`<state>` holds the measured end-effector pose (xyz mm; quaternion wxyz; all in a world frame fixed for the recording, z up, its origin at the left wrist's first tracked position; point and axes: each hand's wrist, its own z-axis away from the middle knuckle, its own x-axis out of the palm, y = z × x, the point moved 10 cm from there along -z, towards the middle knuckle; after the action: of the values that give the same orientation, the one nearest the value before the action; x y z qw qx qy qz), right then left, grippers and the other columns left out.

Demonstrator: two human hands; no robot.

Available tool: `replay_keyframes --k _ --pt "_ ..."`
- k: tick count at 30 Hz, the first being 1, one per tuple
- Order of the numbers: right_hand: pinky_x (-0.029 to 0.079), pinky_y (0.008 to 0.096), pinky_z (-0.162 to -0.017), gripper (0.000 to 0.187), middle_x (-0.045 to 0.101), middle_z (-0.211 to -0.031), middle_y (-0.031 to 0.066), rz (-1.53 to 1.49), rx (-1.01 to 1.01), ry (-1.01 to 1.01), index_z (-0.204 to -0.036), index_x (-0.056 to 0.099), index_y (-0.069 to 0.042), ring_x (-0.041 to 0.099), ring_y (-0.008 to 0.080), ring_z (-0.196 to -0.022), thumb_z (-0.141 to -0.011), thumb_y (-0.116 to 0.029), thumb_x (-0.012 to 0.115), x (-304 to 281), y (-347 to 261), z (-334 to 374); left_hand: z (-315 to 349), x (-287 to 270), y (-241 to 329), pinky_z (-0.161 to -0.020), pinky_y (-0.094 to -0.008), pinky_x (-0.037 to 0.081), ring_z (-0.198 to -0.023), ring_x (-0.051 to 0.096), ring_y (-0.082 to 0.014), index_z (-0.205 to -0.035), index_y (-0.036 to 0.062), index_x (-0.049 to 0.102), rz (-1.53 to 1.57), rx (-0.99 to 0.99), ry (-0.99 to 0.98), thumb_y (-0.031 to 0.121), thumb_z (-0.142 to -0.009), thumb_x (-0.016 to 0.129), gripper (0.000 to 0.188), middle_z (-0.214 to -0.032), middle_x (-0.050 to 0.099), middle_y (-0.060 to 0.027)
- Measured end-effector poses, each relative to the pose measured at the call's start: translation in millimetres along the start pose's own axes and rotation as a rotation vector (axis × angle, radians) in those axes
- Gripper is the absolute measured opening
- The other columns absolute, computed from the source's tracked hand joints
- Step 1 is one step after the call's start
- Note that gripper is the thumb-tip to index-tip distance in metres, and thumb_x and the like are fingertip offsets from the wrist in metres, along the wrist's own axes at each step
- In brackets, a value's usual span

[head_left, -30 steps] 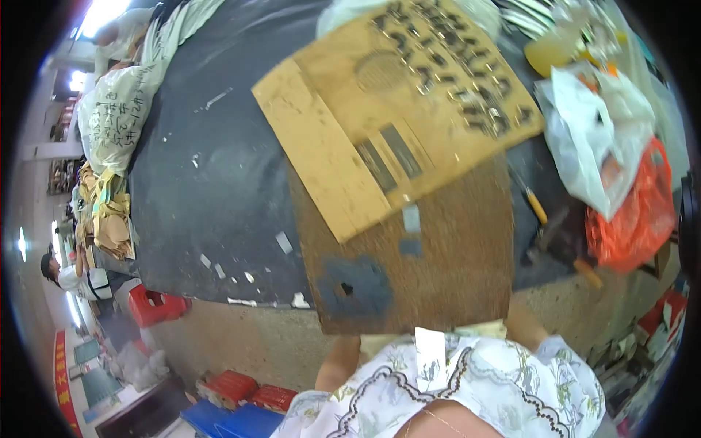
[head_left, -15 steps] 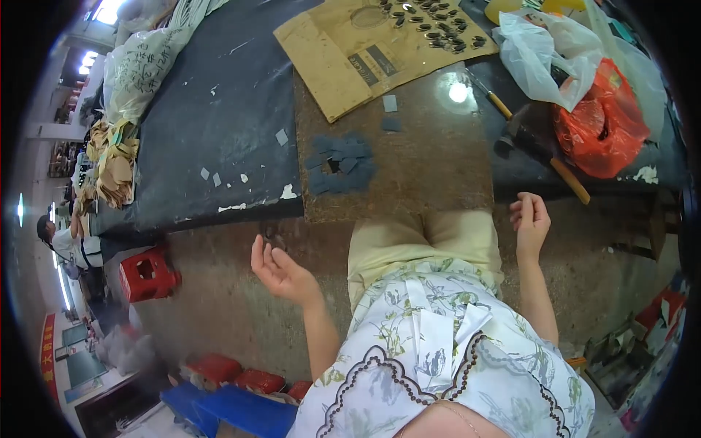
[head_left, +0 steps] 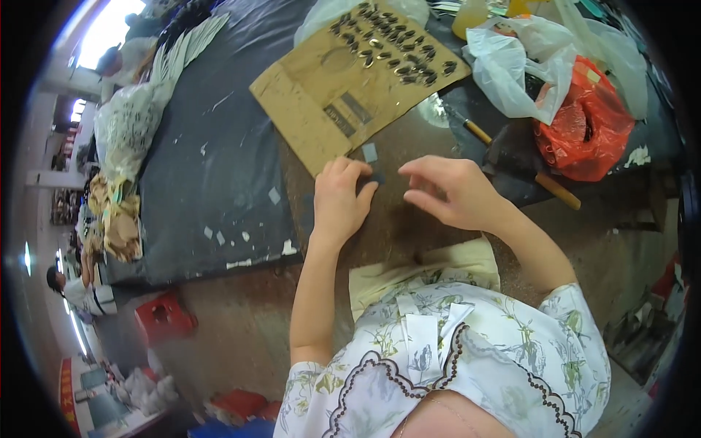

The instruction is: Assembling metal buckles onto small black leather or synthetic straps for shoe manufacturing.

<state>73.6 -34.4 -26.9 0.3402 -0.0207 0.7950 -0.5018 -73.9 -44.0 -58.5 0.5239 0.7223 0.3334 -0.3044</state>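
Dark patch (head_left: 377, 178) on brown board (head_left: 405, 219) was partly covered by left hand (head_left: 340, 204).
Its grip could not be told; fingers were parted on right hand (head_left: 454, 191). Patch could be displaced by a thumb's nudge.

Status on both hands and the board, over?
Left hand over brown board, hold unclear. Right hand open above it. Cardboard sheet covers board's far part.

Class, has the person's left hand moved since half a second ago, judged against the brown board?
Yes: the left hand has moved forward and rightward, from off the near left corner of the brown board to over it.
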Motion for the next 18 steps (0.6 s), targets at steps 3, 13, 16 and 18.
replay_keyframes --k 3,13,16,18 --pt "0.047 0.0325 -0.055 0.026 0.060 -0.075 0.0073 0.140 -0.051 -0.147 -0.096 0.057 -0.005 0.060 0.0205 -0.061 -0.077 -0.020 0.066 9 11 -4 -6 11 0 -0.073 -0.0355 0.041 -0.082 0.052 -0.0279 -0.078 0.0028 0.058 0.011 0.000 -0.098 0.008 -0.070 0.067 0.014 -0.079 0.054 -0.0097" --pt "0.043 0.0257 -0.053 0.014 0.059 -0.066 0.0056 -0.595 0.303 -0.024 -0.084 0.057 0.000 0.054 0.0102 -0.056 -0.080 -0.012 0.063 47 53 -11 2 -4 0 -0.064 -0.0213 0.044 -0.068 0.055 -0.0082 -0.085 0.0008 0.059 0.677 -0.354 0.040 -0.002 -0.072 0.067 0.015 -0.077 0.060 -0.0033" --pt "0.043 0.0285 -0.054 0.008 0.058 -0.066 0.0086 -0.500 0.206 -0.025 -0.081 0.057 -0.001 0.054 0.0160 -0.057 -0.079 -0.008 0.061 41 40 -13 10 5 -2 -0.065 -0.0205 0.044 -0.072 0.055 -0.0081 -0.090 -0.0012 0.058 0.861 -0.361 -0.008 -0.008 -0.073 0.064 0.019 -0.080 0.060 -0.0035" --pt "0.045 0.0329 -0.058 0.007 0.058 -0.071 0.0115 -0.332 0.026 -0.047 -0.082 0.059 -0.004 0.058 0.0256 -0.064 -0.077 -0.010 0.061 36 17 -17 21 20 -16 -0.066 -0.0222 0.046 -0.074 0.057 -0.0104 -0.096 -0.0029 0.055 1.065 -0.324 -0.085 -0.010 -0.077 0.058 0.020 -0.082 0.060 -0.0062"
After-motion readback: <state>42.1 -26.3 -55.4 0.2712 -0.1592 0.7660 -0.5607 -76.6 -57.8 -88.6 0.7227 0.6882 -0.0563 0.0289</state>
